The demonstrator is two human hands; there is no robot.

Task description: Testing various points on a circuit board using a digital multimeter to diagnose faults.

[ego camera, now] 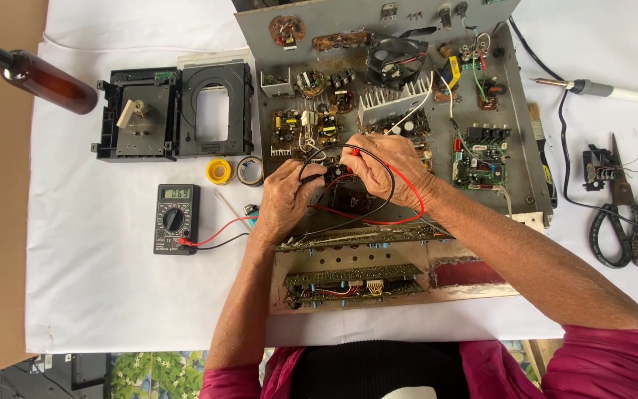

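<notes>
Red and black probe leads (378, 210) loop over your wrists and run back to the dark multimeter (176, 219) lying to the left of the open grey chassis (396, 111). Your left hand (287, 198) pinches the black probe and your right hand (389, 168) pinches the red one, both tips pressed down among the small circuit boards (306, 127) at the chassis middle; the exact contact points are hidden by your fingers. Keep both tips steady and upright, let neither slip onto a neighbouring joint, and glance at the meter without shifting your wrists. Just beside the meter lie two tape rolls (234, 171); farther left sits a black disc drive frame (175, 111). Off to the right rest a soldering iron (603, 89) and scissors (625, 222). Everything sits on a white cloth (105, 295).
</notes>
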